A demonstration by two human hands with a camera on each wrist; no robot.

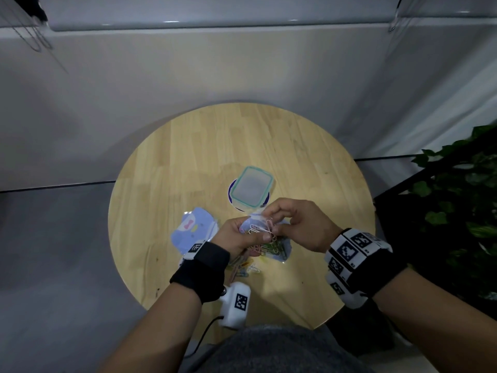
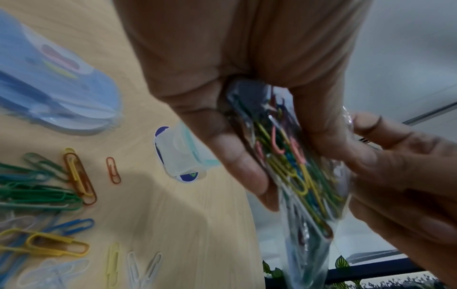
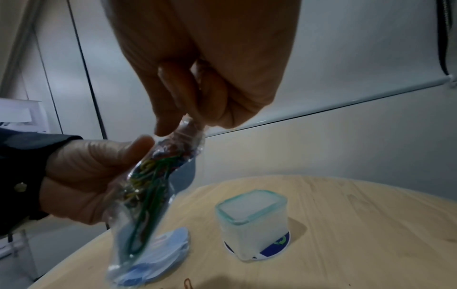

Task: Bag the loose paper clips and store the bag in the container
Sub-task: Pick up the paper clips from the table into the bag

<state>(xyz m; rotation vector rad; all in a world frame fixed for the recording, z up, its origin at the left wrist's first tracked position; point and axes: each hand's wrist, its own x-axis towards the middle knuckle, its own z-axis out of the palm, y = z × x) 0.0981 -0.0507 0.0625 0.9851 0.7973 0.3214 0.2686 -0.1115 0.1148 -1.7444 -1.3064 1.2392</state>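
A clear plastic bag (image 1: 269, 239) (image 2: 304, 187) (image 3: 146, 187) holding several coloured paper clips hangs above the table between both hands. My left hand (image 1: 236, 238) (image 3: 89, 176) grips its side with thumb and fingers. My right hand (image 1: 290, 224) (image 3: 197, 93) pinches the bag's top edge. More loose clips (image 1: 243, 266) (image 2: 47, 195) lie on the wood under my left wrist. The small frosted container (image 1: 251, 188) (image 2: 180, 154) (image 3: 252, 221) with a teal rim stands just beyond the hands.
A stack of blue cartoon-printed bags (image 1: 192, 230) (image 2: 54, 84) (image 3: 158, 252) lies left of the hands. The round wooden table (image 1: 309, 162) has a white tagged device (image 1: 236, 302) at its near edge. A leafy plant (image 1: 457, 197) stands to the right.
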